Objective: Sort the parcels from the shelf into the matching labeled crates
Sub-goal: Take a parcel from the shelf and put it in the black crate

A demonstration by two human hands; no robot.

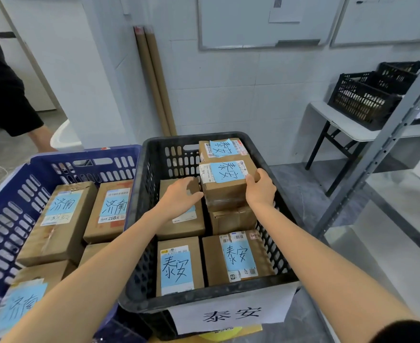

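A taped cardboard parcel (226, 184), blue-labelled, is held atop the stack inside the perforated black crate (139, 219) — close to its right wall. Its right edge is clasped by curled fingers of the right hand (261, 188); fingers of the left hand (179, 196), kept together, are pressed to its left side.

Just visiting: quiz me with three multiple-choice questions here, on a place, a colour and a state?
1. Where is the brown cardboard parcel in the right hand? A blue crate; B black plastic crate; C white table.
2. Handwritten paper notes on the parcels are: A pink; B light blue; C yellow.
3. The right hand is: A idle; B on the floor; C gripping the parcel.
Answers: B, it sits on parcels inside it; B, every visible note is so; C, thumb on top, fingers round the side.
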